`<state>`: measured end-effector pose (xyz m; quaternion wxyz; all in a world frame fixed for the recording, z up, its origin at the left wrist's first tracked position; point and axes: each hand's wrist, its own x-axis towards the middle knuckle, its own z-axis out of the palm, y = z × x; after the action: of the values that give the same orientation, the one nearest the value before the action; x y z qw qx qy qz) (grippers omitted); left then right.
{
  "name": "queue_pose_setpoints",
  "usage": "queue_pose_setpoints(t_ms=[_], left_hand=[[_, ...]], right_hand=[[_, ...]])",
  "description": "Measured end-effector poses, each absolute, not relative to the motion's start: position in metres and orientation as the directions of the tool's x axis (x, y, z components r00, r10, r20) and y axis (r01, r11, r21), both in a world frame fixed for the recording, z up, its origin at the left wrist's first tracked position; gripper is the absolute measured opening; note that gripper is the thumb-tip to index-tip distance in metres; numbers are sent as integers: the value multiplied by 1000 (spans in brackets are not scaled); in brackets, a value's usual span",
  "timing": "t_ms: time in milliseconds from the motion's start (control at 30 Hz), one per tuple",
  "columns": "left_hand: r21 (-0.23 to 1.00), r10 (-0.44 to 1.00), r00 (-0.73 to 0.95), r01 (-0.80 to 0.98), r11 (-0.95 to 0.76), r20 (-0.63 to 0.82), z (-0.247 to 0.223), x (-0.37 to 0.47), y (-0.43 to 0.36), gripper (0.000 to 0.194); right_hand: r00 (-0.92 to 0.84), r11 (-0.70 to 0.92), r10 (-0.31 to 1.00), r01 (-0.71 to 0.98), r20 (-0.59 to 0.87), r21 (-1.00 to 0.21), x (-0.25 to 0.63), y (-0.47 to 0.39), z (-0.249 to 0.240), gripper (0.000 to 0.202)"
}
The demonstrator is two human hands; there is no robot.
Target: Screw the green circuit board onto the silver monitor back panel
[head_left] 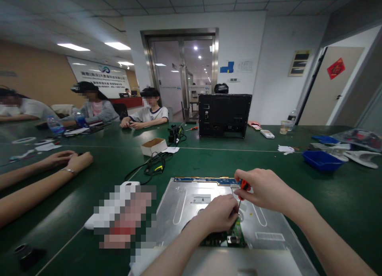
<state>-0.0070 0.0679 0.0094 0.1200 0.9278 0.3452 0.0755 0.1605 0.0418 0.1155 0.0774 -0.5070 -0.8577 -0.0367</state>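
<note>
Head view: a screwdriver with a red and black handle [245,185] stands steeply tilted over the far right part of a silver metal panel [185,212], its handle up and its thin shaft running down and slightly left. The right hand [262,186] has its thumb and fingers closed round the handle, reaching in from the right; the rest of its grip is hidden behind the fingers. The left hand [221,214] lies just left of the shaft, fingers bent down over a green circuit board [238,233]; whether it pinches anything cannot be told.

The relation that matters is the line of the shaft: it points down towards the far end of the green board, right beside the left fingertips, so the left hand is nearer the working end and the right hand the handle end. The tip itself is too hidden to say whether it touches the board.

A narrow blue circuit strip [203,181] runs left to right along the panel's far edge. The panel lies flat on the green table [352,196]. Farther out, a tangle of black cable [153,164] and an open box [153,147] sit to the far left, a black case [225,117] stands at the far side, a blue tray [322,160] rests to the right, and a co-worker's hands [79,163] are at the left
</note>
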Motion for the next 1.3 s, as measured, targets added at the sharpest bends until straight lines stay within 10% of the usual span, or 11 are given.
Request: queue_pose_setpoints(t_ms=[1300], left_hand=[[398,895,443,813,-425,53,15,-98,104,14]], right_hand=[[-456,477,868,876,195,-76,173,49,116,8]])
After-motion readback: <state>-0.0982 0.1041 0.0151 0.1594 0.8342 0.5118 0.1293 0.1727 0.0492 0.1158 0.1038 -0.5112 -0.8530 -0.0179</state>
